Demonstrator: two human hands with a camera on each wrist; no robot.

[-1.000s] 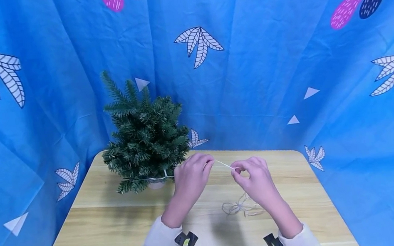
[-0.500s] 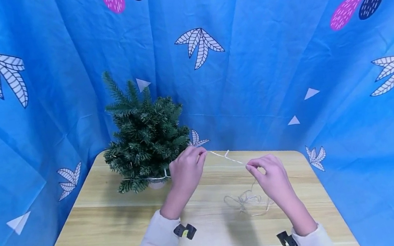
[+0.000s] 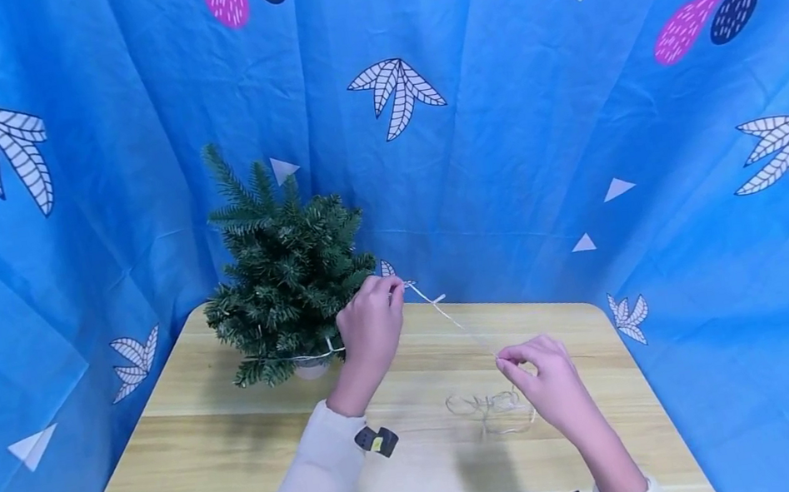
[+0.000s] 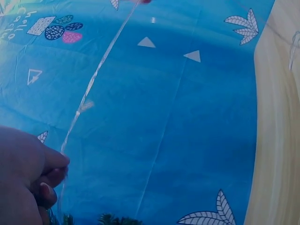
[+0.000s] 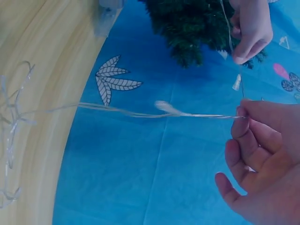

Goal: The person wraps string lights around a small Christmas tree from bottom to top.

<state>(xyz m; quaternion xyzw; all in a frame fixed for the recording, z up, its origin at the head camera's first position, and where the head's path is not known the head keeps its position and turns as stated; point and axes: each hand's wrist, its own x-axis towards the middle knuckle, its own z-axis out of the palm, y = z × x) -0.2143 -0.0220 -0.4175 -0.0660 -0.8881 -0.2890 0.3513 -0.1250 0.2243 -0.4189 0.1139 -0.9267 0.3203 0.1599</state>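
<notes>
A small artificial Christmas tree (image 3: pixel 288 269) stands at the back left of the table, a thin clear string of lights (image 3: pixel 440 300) running across its lower branches. My left hand (image 3: pixel 370 321), just right of the tree, pinches the string between thumb and forefinger. Lower and to the right, my right hand (image 3: pixel 550 380) pinches another point of it with thumb and index finger, as the right wrist view also shows. Between the hands the strand slopes down rightward, with a small bulb (image 5: pixel 167 108) visible on the part beyond my right fingers. The rest lies in a loose tangle (image 3: pixel 494 413) on the table.
The wooden table (image 3: pixel 192 476) has rounded back corners. A blue patterned curtain (image 3: pixel 501 138) surrounds it at the back and both sides. The tree's pale base (image 3: pixel 312 368) shows below the branches.
My right hand has moved right and then down, drawing out a longer stretch of the string between the hands. My left hand has risen slightly, still pinching it.
</notes>
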